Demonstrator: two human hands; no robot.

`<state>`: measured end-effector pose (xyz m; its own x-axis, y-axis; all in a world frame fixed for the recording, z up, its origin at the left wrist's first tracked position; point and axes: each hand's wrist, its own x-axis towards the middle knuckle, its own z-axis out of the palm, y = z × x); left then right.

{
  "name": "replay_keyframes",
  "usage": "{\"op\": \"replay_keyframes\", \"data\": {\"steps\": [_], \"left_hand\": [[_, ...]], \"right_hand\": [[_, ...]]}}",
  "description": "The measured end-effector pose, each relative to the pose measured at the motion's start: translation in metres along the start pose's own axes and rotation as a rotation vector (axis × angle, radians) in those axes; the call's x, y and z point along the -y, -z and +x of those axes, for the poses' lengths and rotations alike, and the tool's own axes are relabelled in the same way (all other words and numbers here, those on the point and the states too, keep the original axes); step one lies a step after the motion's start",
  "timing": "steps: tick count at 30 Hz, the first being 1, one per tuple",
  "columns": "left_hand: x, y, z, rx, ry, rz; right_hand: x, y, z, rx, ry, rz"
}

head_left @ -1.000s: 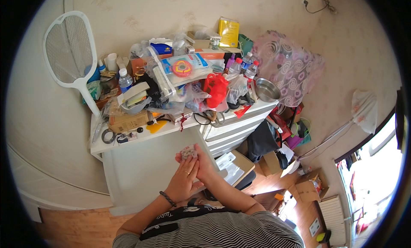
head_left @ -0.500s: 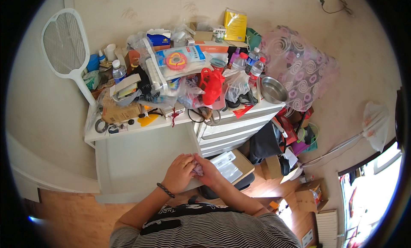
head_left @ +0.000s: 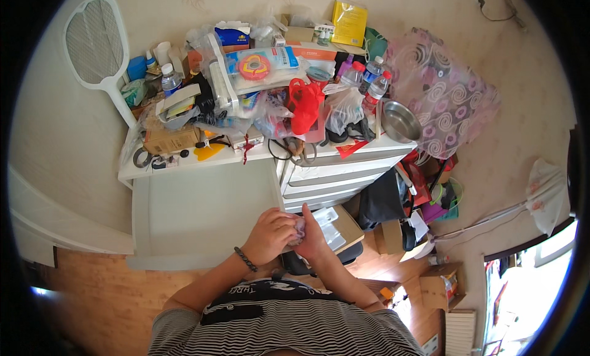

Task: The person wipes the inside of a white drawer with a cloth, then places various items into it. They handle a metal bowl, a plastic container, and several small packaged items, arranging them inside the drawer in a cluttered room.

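Observation:
A crumpled purplish-pink cloth [head_left: 298,229] is pressed between my two hands, near the right front corner of a pulled-out drawer [head_left: 206,208]. My left hand [head_left: 268,236], a dark beaded bracelet on its wrist, curls its fingers over the cloth from the left. From the other side my right hand [head_left: 313,240] cups it, thumb pointing up and away from the fingers. Part of the cloth is hidden by my fingers. The drawer's pale bottom shows bare to the left of my hands.
The white cabinet top [head_left: 215,165] is crowded with bags, boxes and bottles. A steel bowl [head_left: 401,121] sits at its right end, a white mesh swatter [head_left: 98,49] leans at the left. Cardboard boxes [head_left: 442,285] and a black bag [head_left: 378,199] stand on the right.
My hands have shifted slightly right and come a little apart, the right thumb now raised, showing more of the cloth. The view has also shifted slightly.

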<state>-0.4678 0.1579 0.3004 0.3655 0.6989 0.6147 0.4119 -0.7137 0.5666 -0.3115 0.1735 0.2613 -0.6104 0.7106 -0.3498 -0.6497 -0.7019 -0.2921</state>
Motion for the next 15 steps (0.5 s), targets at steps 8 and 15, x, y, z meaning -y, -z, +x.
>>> {"op": "replay_keyframes", "data": {"steps": [8,15], "left_hand": [[-0.017,-0.003,0.006,-0.008,0.274,-0.006],[0.001,0.003,-0.005,0.084,0.051,0.173]], "right_hand": [[-0.006,-0.025,0.003,-0.267,0.19,-0.196],[-0.016,-0.008,0.015,-0.297,0.268,-0.25]]}}
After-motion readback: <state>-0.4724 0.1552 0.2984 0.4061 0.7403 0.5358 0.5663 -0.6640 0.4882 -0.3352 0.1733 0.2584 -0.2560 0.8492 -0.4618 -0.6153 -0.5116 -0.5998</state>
